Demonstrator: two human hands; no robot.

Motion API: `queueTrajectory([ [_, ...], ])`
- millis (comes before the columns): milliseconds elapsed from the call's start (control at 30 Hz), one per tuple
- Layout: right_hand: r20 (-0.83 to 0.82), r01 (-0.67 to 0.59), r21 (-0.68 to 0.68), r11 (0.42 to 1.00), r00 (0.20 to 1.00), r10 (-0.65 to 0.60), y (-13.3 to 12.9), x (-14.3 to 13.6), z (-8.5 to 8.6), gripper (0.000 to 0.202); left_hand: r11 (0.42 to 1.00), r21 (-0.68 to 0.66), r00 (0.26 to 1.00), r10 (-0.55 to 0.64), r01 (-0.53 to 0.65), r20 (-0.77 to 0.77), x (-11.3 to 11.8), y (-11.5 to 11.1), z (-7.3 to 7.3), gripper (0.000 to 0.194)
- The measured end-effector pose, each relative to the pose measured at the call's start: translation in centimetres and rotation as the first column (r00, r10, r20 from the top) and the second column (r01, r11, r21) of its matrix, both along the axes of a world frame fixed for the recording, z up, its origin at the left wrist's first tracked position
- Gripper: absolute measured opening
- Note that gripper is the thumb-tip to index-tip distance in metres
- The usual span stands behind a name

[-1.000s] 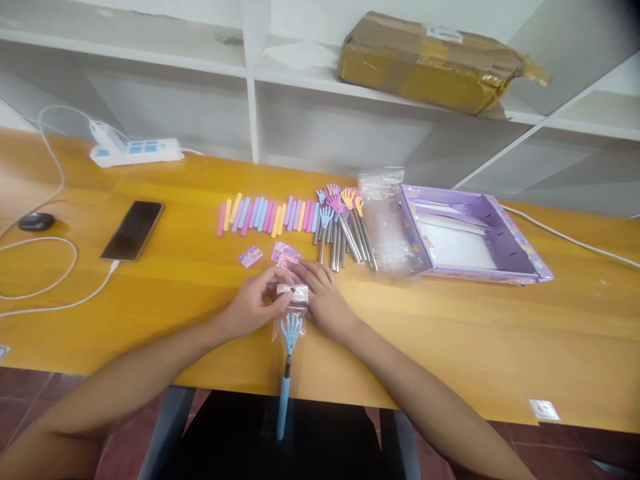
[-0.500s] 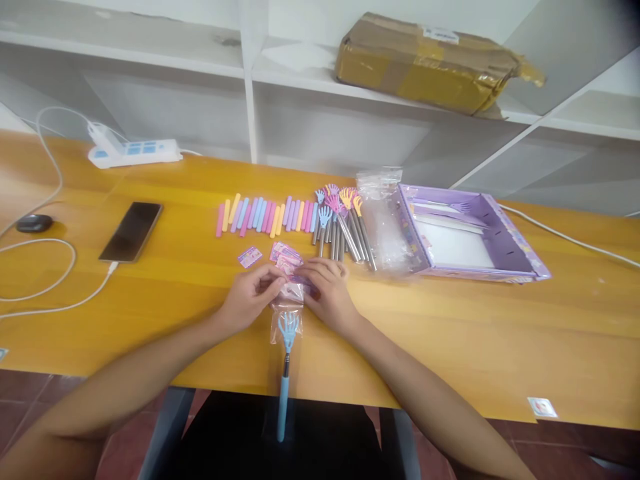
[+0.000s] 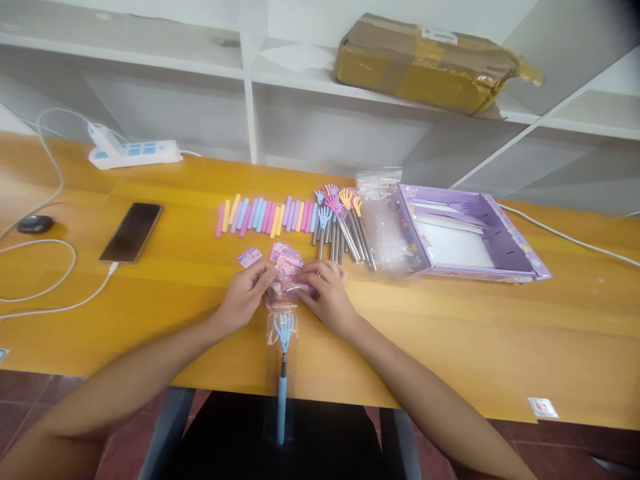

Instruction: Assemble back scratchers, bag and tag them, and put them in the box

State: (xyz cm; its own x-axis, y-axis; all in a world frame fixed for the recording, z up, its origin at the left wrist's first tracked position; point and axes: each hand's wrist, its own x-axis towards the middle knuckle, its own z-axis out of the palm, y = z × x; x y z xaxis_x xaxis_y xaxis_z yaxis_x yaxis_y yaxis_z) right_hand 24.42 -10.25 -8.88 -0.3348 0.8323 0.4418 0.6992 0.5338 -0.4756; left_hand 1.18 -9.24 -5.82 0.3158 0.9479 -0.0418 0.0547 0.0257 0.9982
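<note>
A clear plastic bag point(image 3: 273, 360) holds a back scratcher point(image 3: 283, 400) with a light blue hand-shaped head and a blue handle. It hangs over the table's front edge towards my lap. My left hand point(image 3: 245, 293) pinches the bag's upper end at its left side. My right hand point(image 3: 327, 293) is curled at the right side of that end, thumb and fingers closing on the film; the exact grip is partly hidden. Small pink and purple printed cards point(image 3: 287, 257) lie just beyond and under my fingertips. Another card point(image 3: 249, 257) lies apart to the left.
Behind the cards lie a row of coloured handle tubes point(image 3: 257, 213) and a pile of metal scratcher rods point(image 3: 350, 233). Right of them are clear bags point(image 3: 385, 227) and a purple box point(image 3: 465, 267). A phone point(image 3: 131, 233), mouse point(image 3: 35, 224) and power strip point(image 3: 145, 153) are left.
The bag's upper end has shifted slightly left along with my left hand. My right hand stays nearly in place, and more of the pink cards show between the hands.
</note>
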Motion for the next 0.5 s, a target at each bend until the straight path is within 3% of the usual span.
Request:
queueTrajectory([
  [267, -0.043, -0.008, -0.067, 0.998, 0.999, 0.005, -0.15, -0.03, 0.47, 0.013, 0.998, -0.048, 0.998, 0.046, -0.044, 0.043, -0.15, 0.38, -0.47, 0.057],
  [400, 0.059, -0.028, -0.08, 0.996, 0.998, 0.033, -0.58, -0.04, 0.7, 0.036, 0.999, -0.05, 0.994, 0.018, -0.012, 0.111, 0.11, 0.52, -0.17, 0.05],
  [500, 0.127, -0.007, -0.076, 0.997, 0.992, 0.016, -0.91, -0.18, 0.49, 0.039, 0.998, -0.062, 0.987, -0.005, 0.015, 0.159, 0.33, 0.41, 0.07, 0.045],
])
